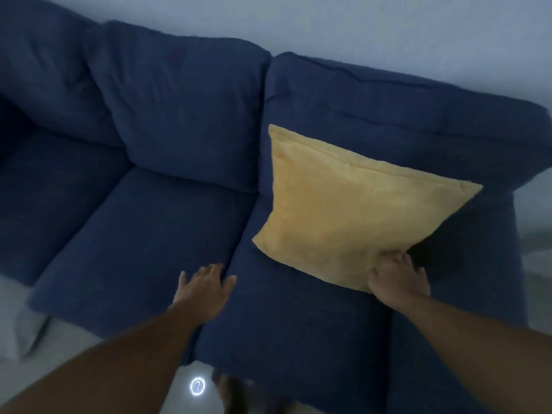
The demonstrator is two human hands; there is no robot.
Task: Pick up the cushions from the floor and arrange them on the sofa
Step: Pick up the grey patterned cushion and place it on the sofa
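Slippage is your main risk: the yellow cushion leans tilted against the sofa backrest at its armrest end, its lower corner still in your grip, and if you let go before the bottom edge seats into the crease it could slide forward across the seat and off toward the floor. Your right hand reaches out with the forearm extended, fingers curled and pinching that lower corner of the cushion. Your left hand is spread, palm down, fingers apart, on or just above the seam between the seat cushions beside the yellow cushion, holding nothing. No other cushions are in view from here, so more may remain on the floor.
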